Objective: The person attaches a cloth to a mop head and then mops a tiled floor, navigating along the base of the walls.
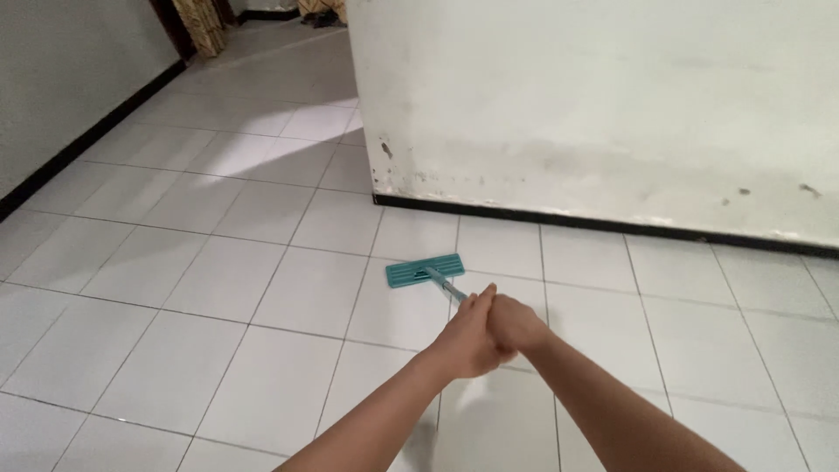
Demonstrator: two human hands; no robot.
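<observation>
Both hands are clamping onto the mop handle [452,289] right now, the left hand [468,339] and the right hand [516,328] pressed together, touching, stacked on the same stretch of pole so tightly that the pole itself is disappearing inside the fists. The left hand is sitting a shade nearer the mop end, its thumb side pointing forward, the right hand wrapping in just behind and beside it. From that double grip the handle is running away and down to the upper left, a short silvery-teal length showing before it meets the flat teal mop head [425,271]. That head is lying flat on the white tiled floor [218,288], ahead of the hands and a little to their left, its long side stretching roughly across the handle's line, tilted slightly so its right end is sitting higher in the view. It is resting near the corner of the white wall [568,114], just short of the black skirting strip [559,218], with about one tile row between them. Both forearms are reaching forward, converging on the grip from below.
</observation>
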